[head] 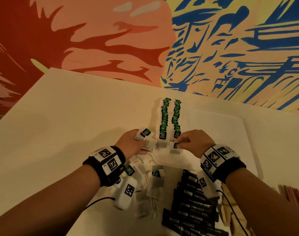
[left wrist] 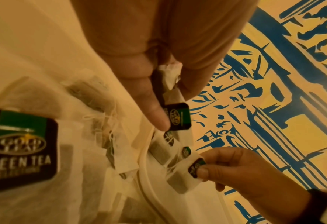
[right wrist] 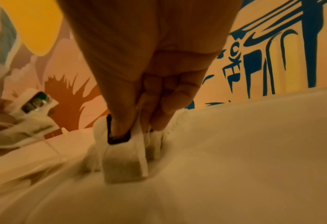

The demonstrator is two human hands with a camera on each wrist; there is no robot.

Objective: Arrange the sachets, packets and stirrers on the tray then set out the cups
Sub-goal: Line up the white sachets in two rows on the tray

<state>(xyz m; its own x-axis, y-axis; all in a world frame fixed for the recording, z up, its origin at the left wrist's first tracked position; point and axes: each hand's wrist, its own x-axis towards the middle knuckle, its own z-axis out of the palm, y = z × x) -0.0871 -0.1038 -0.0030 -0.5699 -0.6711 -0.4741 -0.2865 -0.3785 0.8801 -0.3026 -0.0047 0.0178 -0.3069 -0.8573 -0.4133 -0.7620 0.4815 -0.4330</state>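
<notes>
A white tray [head: 213, 126] lies on the table with two rows of green tea bags [head: 170, 116] running away from me. My right hand [head: 191, 140] pinches one tea bag [right wrist: 124, 156] by its black tag at the near end of the right row, its bottom touching the tray floor [right wrist: 254, 151]. Just left of the tray's near corner, my left hand [head: 135, 142] grips a small bunch of tea bags [left wrist: 175, 109], one green and black tag sticking up. Loose tea bags [head: 150, 189] lie heaped under my left wrist.
Black Chocmel sachets [head: 193, 205] are fanned in a stack in front of the tray, by my right forearm. Pink stirrers [head: 291, 193] show at the right edge. A painted wall rises behind the white table [head: 68, 108].
</notes>
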